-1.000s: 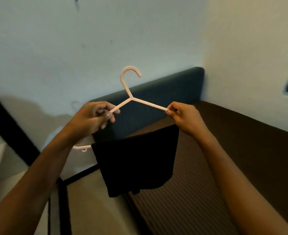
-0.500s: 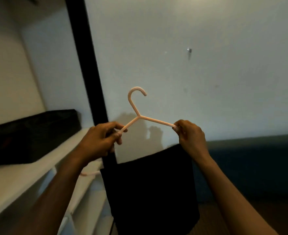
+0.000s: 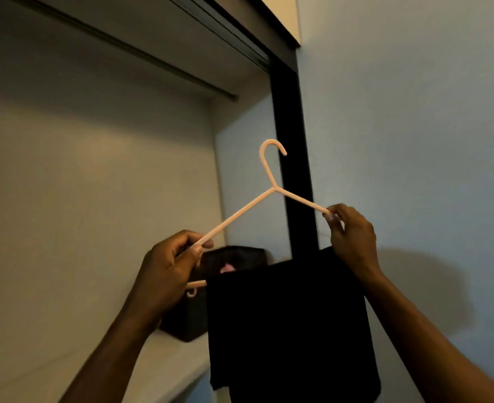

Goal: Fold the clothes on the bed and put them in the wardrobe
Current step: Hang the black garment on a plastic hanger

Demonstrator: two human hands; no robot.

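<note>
Hanger held across both hands, wardrobe rail up and to your left.

Your left hand (image 3: pixel 164 274) grips the low left arm of the pink hanger (image 3: pixel 272 189); your right hand (image 3: pixel 352 238) pinches the higher right arm, so its long axis tilts up to the right. The black garment (image 3: pixel 289 324) hangs folded over the bottom bar, below and between your hands. The rail (image 3: pixel 123 46) runs above and left of them, nearer your left hand, and the hook sits well below it.

Both arms raised; left hand (image 3: pixel 165 270) and right hand (image 3: pixel 352 237) each in a pinching grip
</note>
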